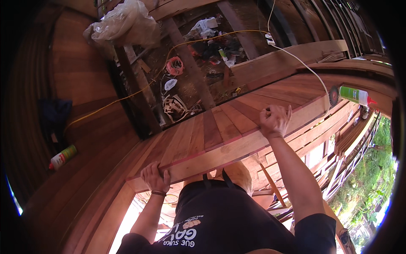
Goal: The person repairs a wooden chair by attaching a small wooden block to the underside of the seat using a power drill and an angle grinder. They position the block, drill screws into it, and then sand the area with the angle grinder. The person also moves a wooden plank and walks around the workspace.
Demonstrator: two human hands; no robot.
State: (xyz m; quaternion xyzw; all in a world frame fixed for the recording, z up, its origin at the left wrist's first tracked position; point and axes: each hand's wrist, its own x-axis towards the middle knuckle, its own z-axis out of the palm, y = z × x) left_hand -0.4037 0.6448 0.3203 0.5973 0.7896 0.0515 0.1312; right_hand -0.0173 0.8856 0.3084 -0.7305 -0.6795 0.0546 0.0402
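A surface of reddish-brown wooden planks [213, 127] lies before me, edged by a paler wooden beam [211, 159] with a reddish line along its top. My left hand [155, 178] grips the beam near its left end, the fingers curled over the top edge. Farther right, my right hand [275, 121] is closed above the planks beside the same beam, its fingertips drawn together. Whatever is between those fingers, if anything, is too small to make out.
A green-and-white glue bottle [354, 95] with a red tip lies at the right, beside a dark round disc [333, 96]. Another bottle [63, 157] lies at the left. Beyond the planks are a yellow cable [127, 98], plastic sheeting [124, 23] and an open joist frame holding scraps.
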